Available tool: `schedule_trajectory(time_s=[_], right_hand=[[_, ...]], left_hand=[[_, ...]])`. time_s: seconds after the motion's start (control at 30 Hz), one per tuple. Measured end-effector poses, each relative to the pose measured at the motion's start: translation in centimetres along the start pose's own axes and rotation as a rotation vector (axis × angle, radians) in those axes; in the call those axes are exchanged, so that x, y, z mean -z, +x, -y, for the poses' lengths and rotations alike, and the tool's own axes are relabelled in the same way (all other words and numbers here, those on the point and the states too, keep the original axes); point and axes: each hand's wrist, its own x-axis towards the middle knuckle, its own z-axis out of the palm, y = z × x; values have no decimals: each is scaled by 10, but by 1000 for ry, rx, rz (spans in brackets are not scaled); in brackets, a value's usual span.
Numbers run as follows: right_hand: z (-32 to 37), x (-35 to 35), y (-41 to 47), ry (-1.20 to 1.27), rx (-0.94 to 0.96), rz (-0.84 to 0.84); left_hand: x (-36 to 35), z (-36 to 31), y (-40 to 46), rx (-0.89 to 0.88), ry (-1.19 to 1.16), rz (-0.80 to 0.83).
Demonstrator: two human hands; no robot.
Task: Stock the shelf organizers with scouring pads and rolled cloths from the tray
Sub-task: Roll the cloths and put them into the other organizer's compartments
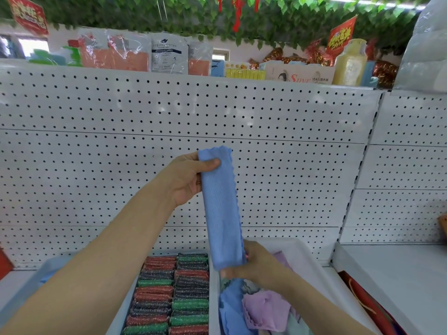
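A blue cloth point(221, 209), folded into a long narrow strip, hangs upright in front of the pegboard. My left hand point(187, 180) grips its top end, thumb across the front. My right hand point(256, 264) pinches its bottom end, just above a white bin point(312, 259) holding loose purple, blue and pale green cloths point(266, 308). To the left, a white organizer point(212, 298) is packed with two rows of red, green and dark scouring pads point(174, 293) standing on edge.
White pegboard panel point(169, 112) forms the shelf back. The top shelf carries packaged goods and a yellow bottle point(350, 62). A light blue tray edge point(48, 272) lies at lower left. Red items point(362, 293) lie on the shelf at right.
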Motion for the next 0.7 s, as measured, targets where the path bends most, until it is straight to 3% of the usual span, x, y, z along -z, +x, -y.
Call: schedule_trajectory(time_s=[0.13, 0.27, 0.4, 0.53, 0.7], right_hand=[[32, 26, 2, 187, 215, -100], [54, 19, 18, 343, 226, -103], [53, 16, 23, 332, 151, -74], [61, 19, 18, 366, 108, 58], [79, 26, 8, 210, 221, 71]], left_hand=[[3, 1, 1, 47, 68, 40], [0, 5, 3, 79, 83, 59], [6, 5, 4, 88, 75, 22], [16, 7, 5, 105, 116, -8], [27, 12, 4, 152, 186, -45]])
